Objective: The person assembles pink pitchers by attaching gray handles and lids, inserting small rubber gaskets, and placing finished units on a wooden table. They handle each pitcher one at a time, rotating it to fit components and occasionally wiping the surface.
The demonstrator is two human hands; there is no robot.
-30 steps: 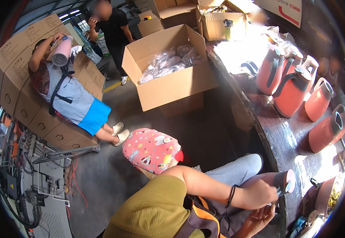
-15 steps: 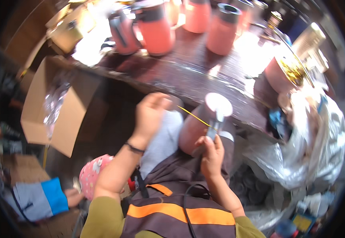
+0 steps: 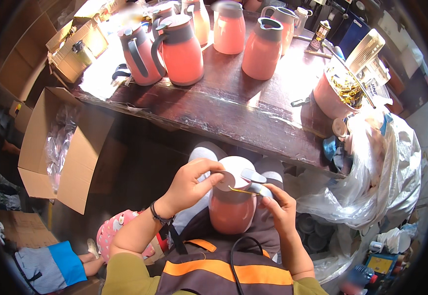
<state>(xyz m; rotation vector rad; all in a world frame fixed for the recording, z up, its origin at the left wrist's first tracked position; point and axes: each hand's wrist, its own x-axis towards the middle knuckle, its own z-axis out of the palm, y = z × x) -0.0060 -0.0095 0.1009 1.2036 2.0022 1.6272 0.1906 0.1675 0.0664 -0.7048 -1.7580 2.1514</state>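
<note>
A salmon-pink thermal jug (image 3: 232, 215) with a whitish lid and a grey handle stands in my lap, between my knees. At the lid's left edge, my left hand (image 3: 192, 186) pinches a round pale tag (image 3: 226, 181) between thumb and fingers. A thin yellow cord (image 3: 243, 191) runs from this tag to the jug's handle (image 3: 260, 190). My right hand (image 3: 281, 210) is closed on that handle, thumb and fingertips at its upper part. Whether those fingertips also pinch the cord is unclear.
Several similar pink jugs (image 3: 183, 56) stand on the dark table (image 3: 214, 115) ahead. A pink tub (image 3: 324, 96) of gold ties sits at its right end, above clear plastic bags (image 3: 371, 187). An open carton (image 3: 83, 162) is at left; a person's legs (image 3: 92, 263) show lower left.
My left hand has brought the tag right and down to the lid, and the cord has gone slack. The jug now stands more upright. My view has shifted, with the table's jugs showing lower.
</note>
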